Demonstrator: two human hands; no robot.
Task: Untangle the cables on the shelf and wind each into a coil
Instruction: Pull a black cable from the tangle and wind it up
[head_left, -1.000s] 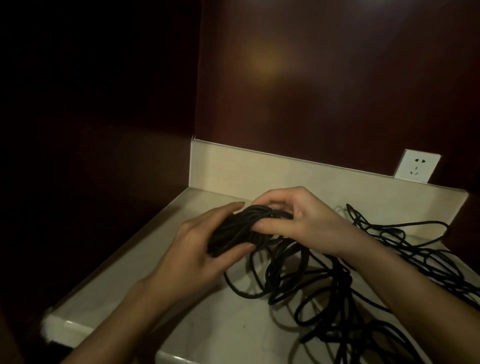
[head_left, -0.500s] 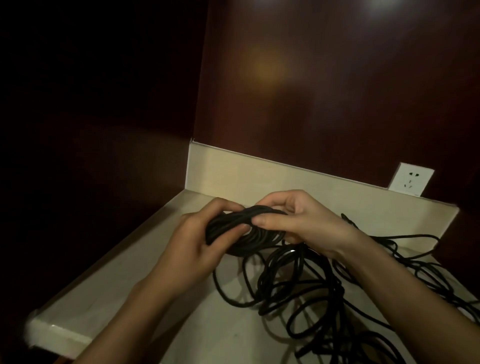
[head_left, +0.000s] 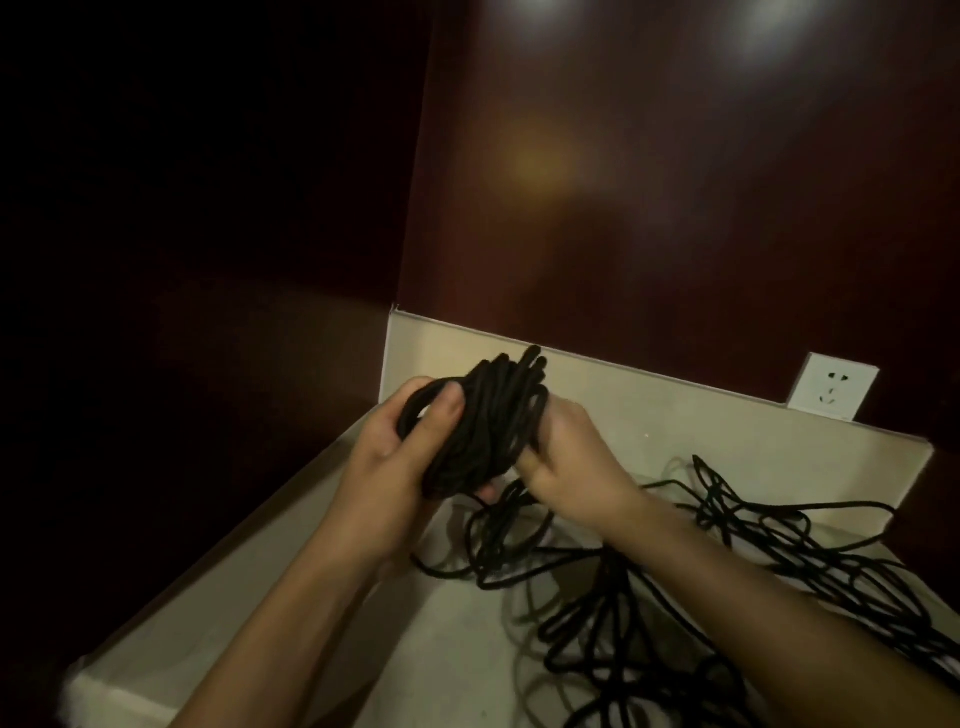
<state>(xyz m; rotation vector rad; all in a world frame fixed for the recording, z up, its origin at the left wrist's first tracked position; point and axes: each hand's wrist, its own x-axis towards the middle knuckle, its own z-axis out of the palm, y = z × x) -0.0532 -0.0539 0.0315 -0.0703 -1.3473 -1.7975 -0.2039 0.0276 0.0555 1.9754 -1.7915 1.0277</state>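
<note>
A thick coil of black cable (head_left: 485, 426) is held upright above the pale shelf (head_left: 452, 670). My left hand (head_left: 387, 467) grips the coil from the left, its thumb lying across the front strands. Against the coil's right side, my right hand (head_left: 569, 462) holds the lower strands with its fingers curled behind them. From the bottom of the coil, cable runs down into a loose black tangle (head_left: 727, 577) spread over the shelf's middle and right.
A low cream upstand (head_left: 675, 415) lines the back of the shelf. Above its right part a white wall socket (head_left: 831, 387) is set in the dark red wooden wall. The shelf's left edge drops into darkness.
Both hands have lifted the coil and turned it from lying flat to standing on end. The camera has tilted, so the shelf sits lower in view.
</note>
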